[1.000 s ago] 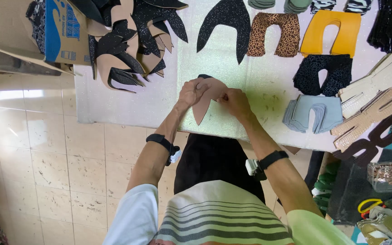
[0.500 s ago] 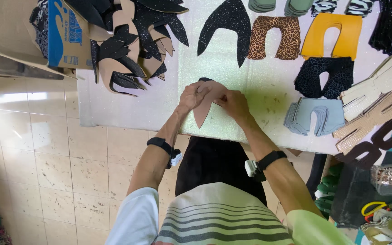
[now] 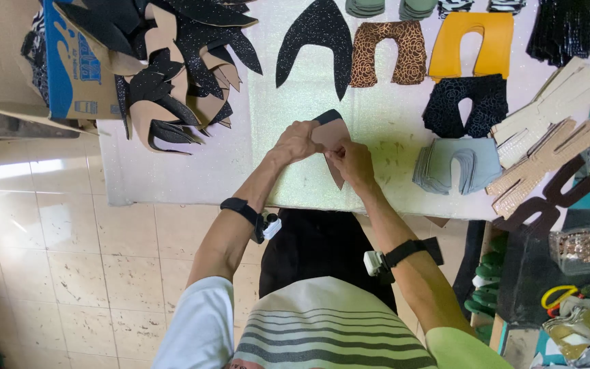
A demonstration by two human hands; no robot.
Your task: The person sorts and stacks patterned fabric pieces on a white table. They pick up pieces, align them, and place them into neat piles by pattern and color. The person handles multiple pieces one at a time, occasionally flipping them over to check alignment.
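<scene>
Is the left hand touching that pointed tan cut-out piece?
Touching. The head view shows the left hand gripping the tan cut-out piece at its edge, opposite the right hand.

A single head-worn camera looks steeply down from above the person, fairly close, over the striped shirt (image 3: 329, 324) and both forearms to the pale glittery worktable (image 3: 172, 171), whose near edge crosses mid-frame above the tiled floor (image 3: 56, 273).

two hands (image 3: 295, 141) (image 3: 353, 164), one cardboard box (image 3: 69, 68), two wristbands (image 3: 240, 207) (image 3: 408, 251)
</scene>
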